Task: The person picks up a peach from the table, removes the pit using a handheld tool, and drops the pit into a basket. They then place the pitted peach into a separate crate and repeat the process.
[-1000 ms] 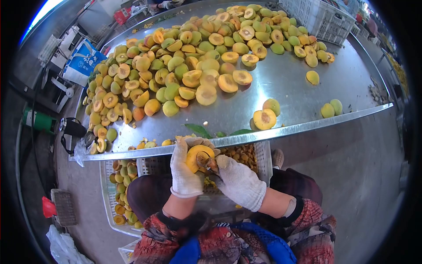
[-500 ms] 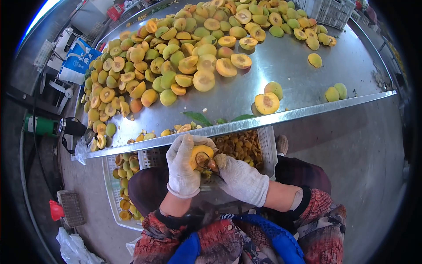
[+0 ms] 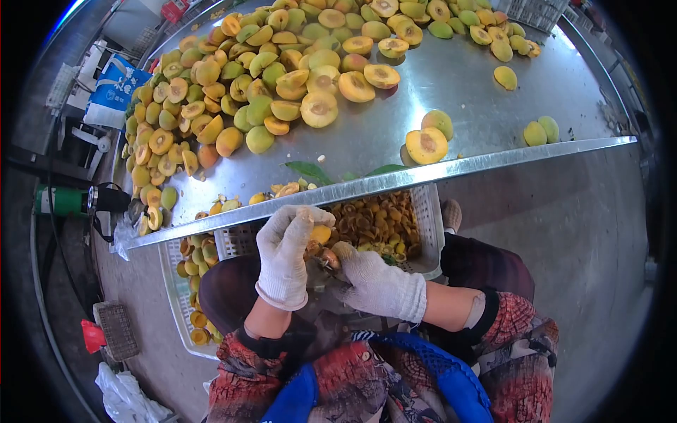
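Gloved, the left hand (image 3: pixel 284 255) is clamped around a halved fruit (image 3: pixel 321 234) above the white crate (image 3: pixel 427 218) below the tabletop (image 3: pixel 451 106), while its pit is seemingly being dug out by the closed right hand (image 3: pixel 374 282), needing a steady twist.

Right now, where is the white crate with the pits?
In the head view, the white crate sits just below the metal table's edge, right of centre, directly beyond the gloved right hand.
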Motion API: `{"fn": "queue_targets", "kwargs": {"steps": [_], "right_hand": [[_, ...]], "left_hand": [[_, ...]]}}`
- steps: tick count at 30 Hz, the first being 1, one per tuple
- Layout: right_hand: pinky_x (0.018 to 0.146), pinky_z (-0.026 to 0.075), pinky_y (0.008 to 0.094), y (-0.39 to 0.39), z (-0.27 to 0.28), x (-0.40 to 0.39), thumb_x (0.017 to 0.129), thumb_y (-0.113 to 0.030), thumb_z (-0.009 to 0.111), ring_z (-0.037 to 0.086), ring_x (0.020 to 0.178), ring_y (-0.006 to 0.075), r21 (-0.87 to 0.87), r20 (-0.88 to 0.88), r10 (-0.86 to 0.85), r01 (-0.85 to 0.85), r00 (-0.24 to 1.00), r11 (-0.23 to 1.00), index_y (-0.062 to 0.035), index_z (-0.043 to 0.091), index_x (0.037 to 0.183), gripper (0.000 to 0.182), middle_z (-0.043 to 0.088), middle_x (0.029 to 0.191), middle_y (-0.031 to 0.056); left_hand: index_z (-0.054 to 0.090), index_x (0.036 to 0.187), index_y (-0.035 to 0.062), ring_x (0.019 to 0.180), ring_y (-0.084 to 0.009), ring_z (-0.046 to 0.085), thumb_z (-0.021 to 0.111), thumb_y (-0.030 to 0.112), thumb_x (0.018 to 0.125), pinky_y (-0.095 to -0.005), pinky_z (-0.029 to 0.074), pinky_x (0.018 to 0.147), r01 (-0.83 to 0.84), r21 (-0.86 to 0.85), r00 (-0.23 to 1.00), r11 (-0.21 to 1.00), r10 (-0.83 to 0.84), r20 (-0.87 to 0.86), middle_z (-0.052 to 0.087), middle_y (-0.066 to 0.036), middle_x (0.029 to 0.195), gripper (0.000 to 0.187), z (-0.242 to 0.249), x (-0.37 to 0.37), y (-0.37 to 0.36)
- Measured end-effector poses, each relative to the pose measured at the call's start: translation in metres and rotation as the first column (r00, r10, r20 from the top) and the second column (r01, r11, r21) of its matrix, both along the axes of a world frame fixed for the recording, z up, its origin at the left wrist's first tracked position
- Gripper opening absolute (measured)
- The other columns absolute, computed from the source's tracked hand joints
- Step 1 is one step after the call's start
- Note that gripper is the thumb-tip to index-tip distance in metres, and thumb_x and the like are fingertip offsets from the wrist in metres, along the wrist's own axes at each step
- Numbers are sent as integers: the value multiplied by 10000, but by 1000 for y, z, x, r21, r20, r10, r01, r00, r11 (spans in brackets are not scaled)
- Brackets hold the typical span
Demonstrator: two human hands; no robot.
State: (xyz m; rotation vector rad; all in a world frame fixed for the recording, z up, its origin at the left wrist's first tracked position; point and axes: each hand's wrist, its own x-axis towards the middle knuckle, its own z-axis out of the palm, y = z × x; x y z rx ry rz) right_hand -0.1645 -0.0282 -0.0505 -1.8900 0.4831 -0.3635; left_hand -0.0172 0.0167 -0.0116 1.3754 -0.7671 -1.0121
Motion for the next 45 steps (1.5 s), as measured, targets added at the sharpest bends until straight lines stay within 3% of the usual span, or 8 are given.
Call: {"fn": "queue_targets", "kwargs": {"steps": [8,11,20,26,32,38,41,45], "right_hand": [[724,514,442,-4,1,3,821,-250,646,605,872,425,250,164,-8,-34,986,968,-10,509,1115,403,598,932,250],[731,513,437,-9,19,0,828,-253,639,605,889,424,419,13,45,-46,999,907,-8,509,1114,399,599,937,244],[689,499,465,3,7,0,834,-272,662,610,789,426,-39,-72,59,-62,996,997,25,503,1109,435,602,866,232],[717,497,444,6,9,1,823,-217,639,601,856,409,228,5,65,-64,998,972,-15,497,1078,355,575,928,234],[706,501,379,-3,29,1,826,-226,653,608,753,297,674,-65,120,-45,991,737,-5,495,1081,372,584,850,160],[604,513,319,-6,28,0,836,-207,657,595,665,177,779,-27,150,-73,988,623,-17,508,1056,326,591,793,94],[484,500,276,-6,19,-2,839,-183,651,578,577,126,937,88,198,-148,976,318,-30,516,1036,283,583,786,73],[421,484,251,-15,33,-3,852,-156,626,568,530,95,951,89,232,-152,969,271,-38,513,1043,252,583,787,61]], "left_hand": [[618,972,-15,886,-175,597,578,307,929,-313,461,839,91,-158,987,983,-111,-120,654,-110,939,328,10,4,-6],[617,990,-17,882,-181,600,585,284,920,-319,467,826,109,-239,986,965,-136,-100,650,-112,938,310,11,4,-8],[633,937,-25,817,-150,607,627,145,868,-285,493,751,193,25,977,981,-190,-98,657,-94,911,183,-6,16,-1],[644,879,1,738,-190,635,723,365,809,-303,514,680,347,130,928,929,-360,93,656,-102,821,379,5,27,-10],[645,862,-6,732,-191,633,744,373,791,-304,512,677,367,102,926,925,-374,54,653,-101,798,399,7,28,-17],[649,923,-22,813,-161,627,686,151,834,-300,509,759,320,70,946,945,-315,-78,669,-99,888,199,-5,27,-14],[639,928,-22,812,-177,632,689,178,845,-313,516,758,289,24,939,957,-279,-200,669,-111,899,222,-7,26,-12],[631,925,-24,808,-183,633,683,184,856,-313,520,744,247,-45,928,968,-250,-277,666,-118,896,225,-8,22,-11]]}}
